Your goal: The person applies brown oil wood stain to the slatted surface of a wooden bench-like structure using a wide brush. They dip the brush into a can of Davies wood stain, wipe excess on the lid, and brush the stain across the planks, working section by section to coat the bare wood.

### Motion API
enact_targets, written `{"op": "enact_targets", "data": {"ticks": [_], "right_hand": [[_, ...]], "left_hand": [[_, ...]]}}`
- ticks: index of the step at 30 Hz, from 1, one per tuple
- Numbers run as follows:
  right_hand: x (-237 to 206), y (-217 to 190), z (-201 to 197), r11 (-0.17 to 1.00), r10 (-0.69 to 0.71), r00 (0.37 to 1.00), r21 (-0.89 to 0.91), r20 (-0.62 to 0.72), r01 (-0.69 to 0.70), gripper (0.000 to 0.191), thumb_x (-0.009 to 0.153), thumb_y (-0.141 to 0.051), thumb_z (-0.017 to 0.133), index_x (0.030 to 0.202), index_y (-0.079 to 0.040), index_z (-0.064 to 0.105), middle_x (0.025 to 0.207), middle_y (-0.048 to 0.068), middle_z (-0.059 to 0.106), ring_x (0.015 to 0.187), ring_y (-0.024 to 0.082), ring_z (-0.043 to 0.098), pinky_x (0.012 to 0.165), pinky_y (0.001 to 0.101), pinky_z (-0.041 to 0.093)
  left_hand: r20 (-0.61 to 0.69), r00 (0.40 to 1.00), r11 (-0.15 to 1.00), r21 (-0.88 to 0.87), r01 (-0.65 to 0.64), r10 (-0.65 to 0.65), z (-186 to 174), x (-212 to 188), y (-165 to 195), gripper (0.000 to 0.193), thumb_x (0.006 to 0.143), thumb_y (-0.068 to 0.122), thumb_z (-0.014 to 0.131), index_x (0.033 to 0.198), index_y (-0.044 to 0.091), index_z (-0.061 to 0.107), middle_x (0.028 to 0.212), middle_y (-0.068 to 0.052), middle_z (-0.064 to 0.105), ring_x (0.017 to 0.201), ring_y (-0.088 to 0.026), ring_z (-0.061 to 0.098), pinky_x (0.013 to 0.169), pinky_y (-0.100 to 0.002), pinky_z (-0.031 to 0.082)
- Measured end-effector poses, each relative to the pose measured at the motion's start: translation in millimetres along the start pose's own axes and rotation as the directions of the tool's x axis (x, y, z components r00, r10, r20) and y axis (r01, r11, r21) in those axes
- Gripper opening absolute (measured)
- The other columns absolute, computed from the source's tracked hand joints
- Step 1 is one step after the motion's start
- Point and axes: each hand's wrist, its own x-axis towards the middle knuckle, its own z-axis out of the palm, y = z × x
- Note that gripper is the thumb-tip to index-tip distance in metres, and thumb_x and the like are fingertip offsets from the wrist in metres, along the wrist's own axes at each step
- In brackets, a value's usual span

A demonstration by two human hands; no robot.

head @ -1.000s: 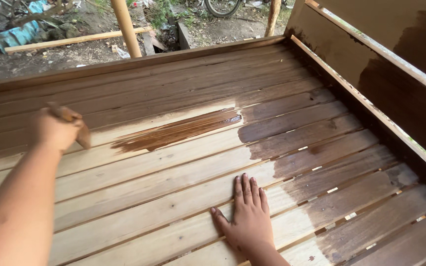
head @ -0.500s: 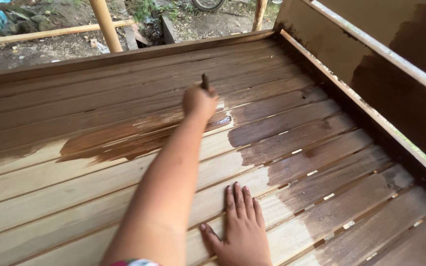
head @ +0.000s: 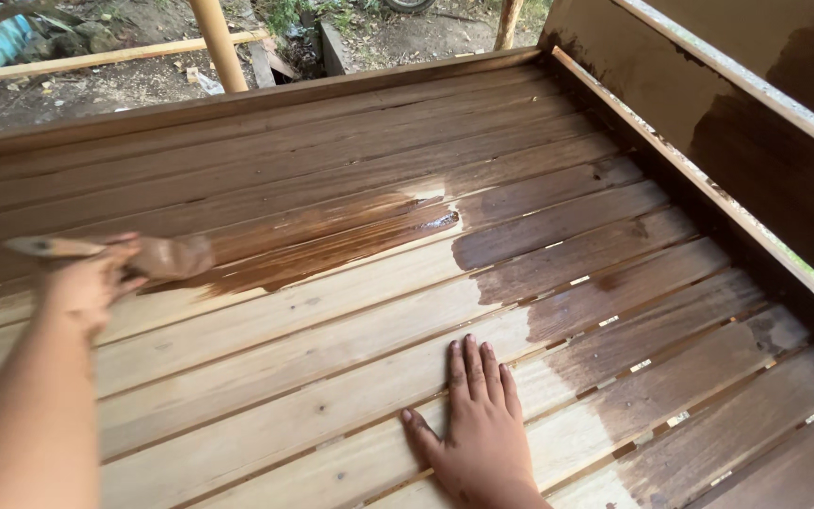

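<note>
Left hand (head: 82,283) is closed around one paintbrush (head: 115,254), now found near the left edge of the slatted platform (head: 332,377); half a second earlier it was held out by the middle slats, at the wet patch. The dark wet streak (head: 322,250) is thereby lengthened leftward along one slat, so staining is judged to be advancing over the bare pale boards. Right hand (head: 473,424) is laid flat, fingers spread, on unstained wood by the near edge, unmoved. Counted: one brush, two hands, one bamboo post (head: 219,42) beyond the far edge.
</note>
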Motion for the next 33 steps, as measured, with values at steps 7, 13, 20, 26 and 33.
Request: {"op": "enact_targets", "data": {"ticks": [7, 13, 20, 26, 33], "right_hand": [[0, 0, -1, 1.000, 0.005, 1.000, -0.010, 0.016, -0.004, 0.103, 0.089, -0.069, 0.048, 0.158, 0.001, 0.016, 0.166, 0.023, 0.015, 0.154, 0.040, 0.008, 0.121, 0.0499, 0.006], [2, 7, 11, 1.000, -0.013, 0.999, 0.015, -0.047, 0.014, 0.102, 0.088, -0.069, 0.051, 0.152, 0.004, 0.019, 0.165, 0.025, 0.020, 0.154, 0.040, 0.012, 0.121, 0.0520, 0.008], [0, 10, 11, 0.999, -0.019, 1.000, 0.047, -0.002, 0.019, 0.103, 0.087, -0.067, 0.053, 0.154, 0.004, 0.019, 0.165, 0.025, 0.021, 0.155, 0.040, 0.012, 0.121, 0.0522, 0.007], [-3, 5, 0, 0.998, 0.009, 0.999, 0.067, 0.031, -0.011, 0.103, 0.089, -0.068, 0.052, 0.154, 0.003, 0.017, 0.167, 0.024, 0.017, 0.155, 0.040, 0.009, 0.122, 0.0509, 0.006], [-3, 4, 0, 1.000, -0.007, 0.998, -0.012, 0.069, 0.008, 0.105, 0.091, -0.071, 0.041, 0.158, 0.003, 0.011, 0.166, 0.025, 0.011, 0.154, 0.041, 0.003, 0.120, 0.0510, 0.002]], "left_hand": [[0.160, 0.986, 0.983, -0.181, -0.012, 0.041, 103, 17, -13, 0.026, 0.089, 0.016, 0.074, 0.114, 0.012, 0.069, 0.133, -0.004, 0.067, 0.132, -0.023, 0.060, 0.107, -0.051, 0.052], [0.026, 0.989, 0.988, -0.064, -0.141, 0.143, 338, 7, 0, 0.020, 0.084, 0.011, 0.080, 0.102, 0.009, 0.072, 0.106, -0.007, 0.076, 0.096, -0.021, 0.074, 0.075, -0.038, 0.062], [-0.040, 0.948, 0.938, 0.161, -0.306, 0.316, 422, -20, 22, 0.012, 0.076, 0.014, 0.085, 0.086, 0.010, 0.079, 0.092, -0.008, 0.080, 0.089, -0.023, 0.078, 0.083, -0.037, 0.061], [0.133, 0.948, 0.946, 0.113, -0.304, 0.288, 253, -11, 2, 0.016, 0.094, 0.010, 0.076, 0.110, 0.008, 0.074, 0.104, -0.010, 0.072, 0.084, -0.020, 0.067, 0.071, -0.035, 0.051], [-0.016, 0.994, 0.985, 0.143, -0.102, 0.105, 61, 15, -19, 0.019, 0.096, 0.013, 0.070, 0.115, 0.014, 0.067, 0.129, -0.002, 0.069, 0.119, -0.018, 0.068, 0.093, -0.041, 0.060]]}}
